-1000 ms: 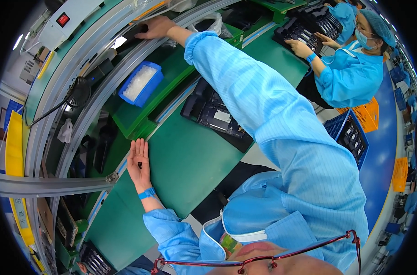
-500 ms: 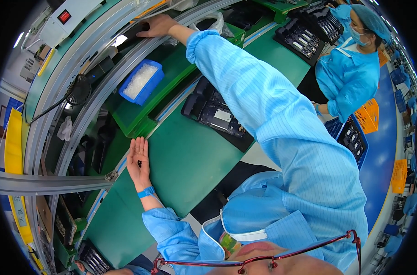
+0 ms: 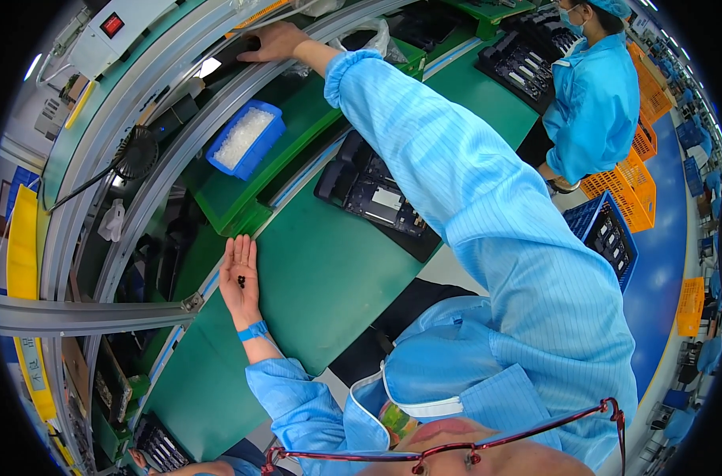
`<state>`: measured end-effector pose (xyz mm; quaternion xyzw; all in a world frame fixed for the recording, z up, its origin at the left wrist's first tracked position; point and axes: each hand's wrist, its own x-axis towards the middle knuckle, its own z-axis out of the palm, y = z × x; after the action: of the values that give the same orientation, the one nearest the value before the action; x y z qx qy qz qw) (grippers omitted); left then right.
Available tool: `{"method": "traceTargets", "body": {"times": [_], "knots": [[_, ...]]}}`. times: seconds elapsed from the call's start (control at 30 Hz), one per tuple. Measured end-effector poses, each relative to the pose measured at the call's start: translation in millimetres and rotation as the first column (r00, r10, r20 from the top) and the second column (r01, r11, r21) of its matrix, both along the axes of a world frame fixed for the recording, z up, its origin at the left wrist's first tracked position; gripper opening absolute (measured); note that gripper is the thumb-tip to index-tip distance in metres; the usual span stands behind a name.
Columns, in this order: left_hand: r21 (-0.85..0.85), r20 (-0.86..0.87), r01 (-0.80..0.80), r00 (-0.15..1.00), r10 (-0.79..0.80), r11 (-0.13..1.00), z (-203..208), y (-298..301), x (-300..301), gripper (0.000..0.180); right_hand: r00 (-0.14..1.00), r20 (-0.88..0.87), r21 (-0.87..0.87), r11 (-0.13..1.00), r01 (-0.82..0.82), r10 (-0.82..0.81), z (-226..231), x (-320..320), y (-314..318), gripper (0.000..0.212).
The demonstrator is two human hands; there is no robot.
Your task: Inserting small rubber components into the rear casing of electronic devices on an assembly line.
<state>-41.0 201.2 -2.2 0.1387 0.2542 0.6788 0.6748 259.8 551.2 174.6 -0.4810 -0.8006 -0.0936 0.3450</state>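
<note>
So our left hand (image 3: 235, 293) is palm up, fingers stretched out flat, and the little black pieces (image 3: 242, 282) sit on the palm just below where those fingers start. Our right hand (image 3: 275, 41) reaches across the metal rail (image 3: 254, 78); can't tell if its fingers grip anything.

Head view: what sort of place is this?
Probably a factory assembly line, perhaps for electronics: a long green bench carries dark trays of parts, a co-worker wears a blue smock and cap, and orange crates stand nearby.
</note>
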Motion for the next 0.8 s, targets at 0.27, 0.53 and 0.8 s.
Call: {"method": "traceTargets", "body": {"times": [0.27, 0.53, 0.8], "knots": [[0.027, 0.019, 0.038, 0.999, -0.039, 0.999, -2.2, 1.0, -1.5, 0.042, 1.0, 0.001, -0.025, 1.0, -0.004, 0.004, -1.5, 2.1, 4.1, 0.065], [0.024, 0.015, 0.039, 0.999, -0.039, 0.999, -1.5, 1.7, -2.2, 0.041, 1.0, 0.005, -0.007, 1.0, 0.012, -0.012, 0.5, 1.7, 1.7, 0.065], [0.014, 0.006, 0.018, 1.0, -0.018, 1.0, -2.4, -0.1, -1.2, 0.043, 1.0, 0.017, -0.028, 0.999, 0.016, -0.015, -1.6, -0.1, -0.2, 0.066]]}}
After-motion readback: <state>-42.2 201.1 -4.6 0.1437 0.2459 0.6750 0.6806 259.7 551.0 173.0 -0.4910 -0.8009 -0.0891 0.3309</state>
